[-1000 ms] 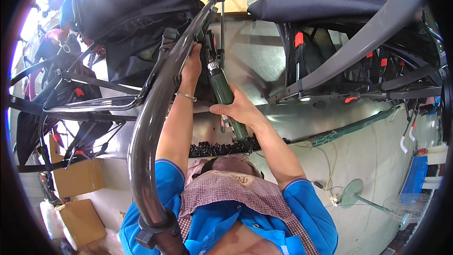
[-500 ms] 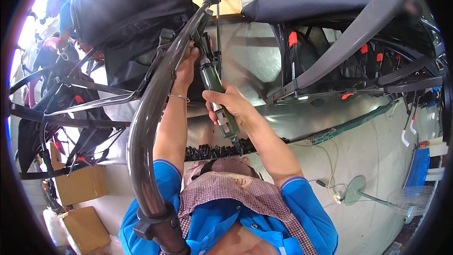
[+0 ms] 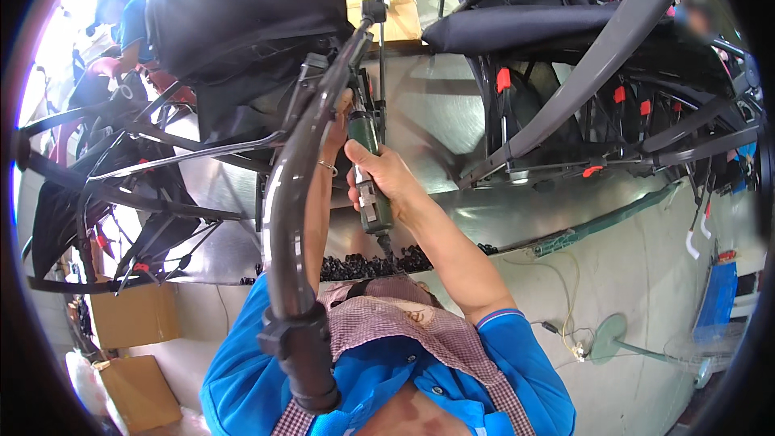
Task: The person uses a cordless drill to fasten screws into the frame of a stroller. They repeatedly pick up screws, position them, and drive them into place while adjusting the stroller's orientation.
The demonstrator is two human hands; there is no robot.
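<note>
My right hand (image 3: 379,173) is wrapped round a green inline power screwdriver (image 3: 372,202), its thumb lying along the body. The tool's front end points away from me, against the dark joint of a stroller-like frame. My left hand (image 3: 337,125) is beside that front end, closed and partly hidden behind the frame's thick grey tube (image 3: 284,210); what its fingers hold cannot be made out. The tube curves down over my left arm to a black end fitting. Black fabric (image 3: 250,24) hangs on this frame at the left.
Another frame with black fabric and red clips (image 3: 504,79) stands at right on the metal worktable (image 3: 444,105). Small black parts (image 3: 363,266) lie along its near edge. Cardboard boxes (image 3: 133,315) and a fan (image 3: 611,339) stand on the floor. A person (image 3: 129,24) is at far left.
The curved tube and its frame have shifted to the right in view, now covering more of my left hand and forearm. The screwdriver stays in my right hand and stands slightly more upright.
</note>
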